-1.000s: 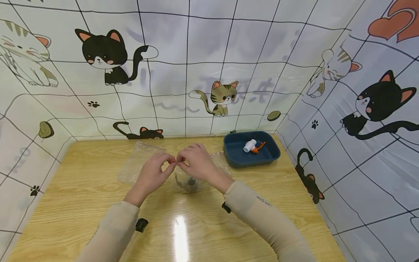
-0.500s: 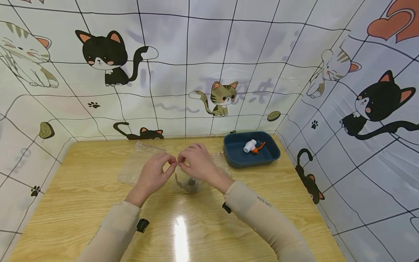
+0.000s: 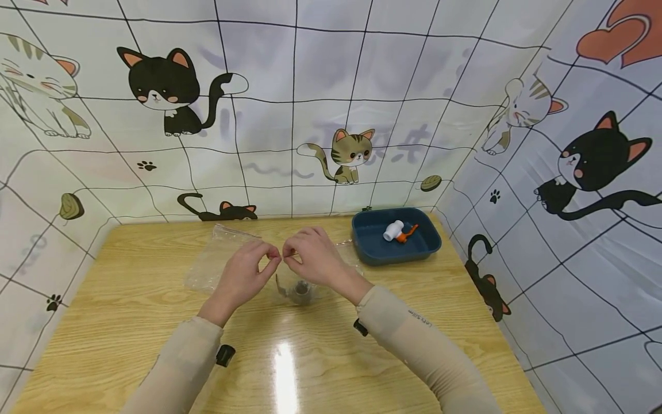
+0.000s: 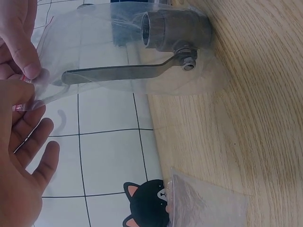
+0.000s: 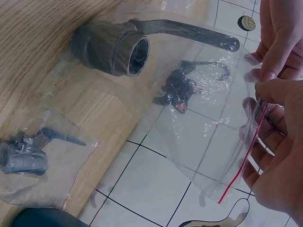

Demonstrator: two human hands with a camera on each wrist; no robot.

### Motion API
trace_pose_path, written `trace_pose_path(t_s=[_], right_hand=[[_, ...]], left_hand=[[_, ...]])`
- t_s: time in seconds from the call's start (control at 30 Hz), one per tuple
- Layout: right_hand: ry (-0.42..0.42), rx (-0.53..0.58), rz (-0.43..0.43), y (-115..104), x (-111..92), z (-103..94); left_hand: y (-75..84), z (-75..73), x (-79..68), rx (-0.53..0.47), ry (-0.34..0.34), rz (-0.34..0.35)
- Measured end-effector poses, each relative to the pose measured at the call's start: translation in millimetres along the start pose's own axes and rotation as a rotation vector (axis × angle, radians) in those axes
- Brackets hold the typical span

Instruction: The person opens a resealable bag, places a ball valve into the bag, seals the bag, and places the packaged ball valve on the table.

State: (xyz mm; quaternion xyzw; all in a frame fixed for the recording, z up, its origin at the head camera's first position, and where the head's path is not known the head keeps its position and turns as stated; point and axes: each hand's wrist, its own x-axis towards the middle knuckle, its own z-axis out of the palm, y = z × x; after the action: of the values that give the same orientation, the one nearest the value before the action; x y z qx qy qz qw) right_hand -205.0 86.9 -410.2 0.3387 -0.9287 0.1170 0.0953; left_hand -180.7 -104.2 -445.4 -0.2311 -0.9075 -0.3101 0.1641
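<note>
A metal ball valve [image 4: 173,30] with a long lever handle [image 4: 113,73] sits inside a clear zip bag [image 5: 189,146]. The bag stands upright on the table, its red-striped mouth at the top and the valve at the bottom. My left hand [image 3: 245,273] pinches the mouth between thumb and forefinger. Close beside it, my right hand [image 3: 318,256] pinches the same edge, its other fingers loosely curled. In the right wrist view the red strip [image 5: 241,168] runs past the right hand's fingers toward the bag's far corner.
Left of the hands lies another clear bag [image 3: 204,264], flat on the table [image 3: 129,322]. To the right, a second bag holds a smaller valve with a blue lever [image 5: 28,158]. A dark blue tray [image 3: 398,257] at the back right holds a white valve [image 3: 394,230] with an orange handle.
The fingertips of both hands, together at first, now have a small gap between them; my right hand has shifted slightly right along the bag's mouth. The valve stays in place.
</note>
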Motion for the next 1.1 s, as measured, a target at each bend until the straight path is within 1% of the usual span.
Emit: trace_pose_path(t_s=[0.33,0.73,0.97,1.1], right_hand=[[0.038,0.005,-0.008,0.8,-0.8,0.5],[-0.049,0.093,0.040,1.1,2.1,-1.2],[-0.058,0.130,0.060,1.0,2.6,-2.7],[-0.055,0.127,0.063,2.4,1.9,-3.5]], left_hand=[[-0.6,0.8,-0.8,0.020,0.033,0.029],[-3.7,1.3,-1.2,-0.002,0.037,0.062],[-3.4,1.2,-1.1,-0.005,0.030,0.059],[-2.2,0.3,-1.1,-0.002,0.034,0.056]])
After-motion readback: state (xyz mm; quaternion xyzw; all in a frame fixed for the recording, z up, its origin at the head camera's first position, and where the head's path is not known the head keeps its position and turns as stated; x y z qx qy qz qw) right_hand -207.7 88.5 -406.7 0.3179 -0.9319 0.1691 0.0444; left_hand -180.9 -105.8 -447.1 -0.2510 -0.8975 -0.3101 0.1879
